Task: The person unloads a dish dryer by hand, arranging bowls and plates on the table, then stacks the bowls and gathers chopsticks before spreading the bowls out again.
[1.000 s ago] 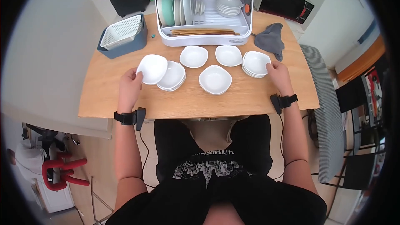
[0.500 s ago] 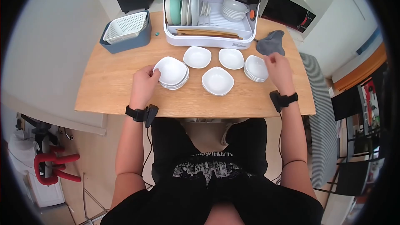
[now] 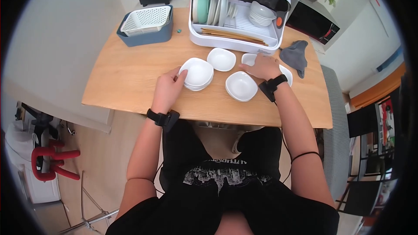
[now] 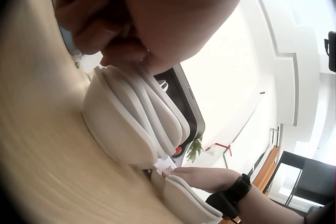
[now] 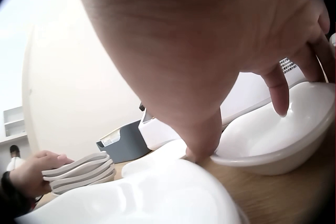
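Observation:
My left hand (image 3: 169, 90) pinches the rim of the top white bowl (image 3: 197, 70) on the left stack, thumb at the near edge. In the left wrist view this stack (image 4: 123, 121) shows several nested bowls under the curled fingers. My right hand (image 3: 263, 67) reaches over the back right bowl (image 3: 248, 58) and hides much of it. The right wrist view shows its thumb beside that bowl's rim (image 5: 273, 157) and loosely spread fingers over the inside. Two more bowl places show: a back left bowl (image 3: 222, 59) and a front middle bowl (image 3: 241, 86). My right wrist partly covers the right stack (image 3: 287, 76).
A white dish cabinet (image 3: 202, 40) stands open behind the bowls, with plates, bowls and chopsticks (image 3: 235, 35) inside. At the back left is a blue basket (image 3: 150, 39) holding a white one (image 3: 146, 19). A grey cloth (image 3: 295, 56) lies at the right, near a microwave (image 3: 313, 21).
My left hand has brought a bowl rightward onto the left stack and still holds its rim. The right hand has left the right stack and moved left over the back right bowl.

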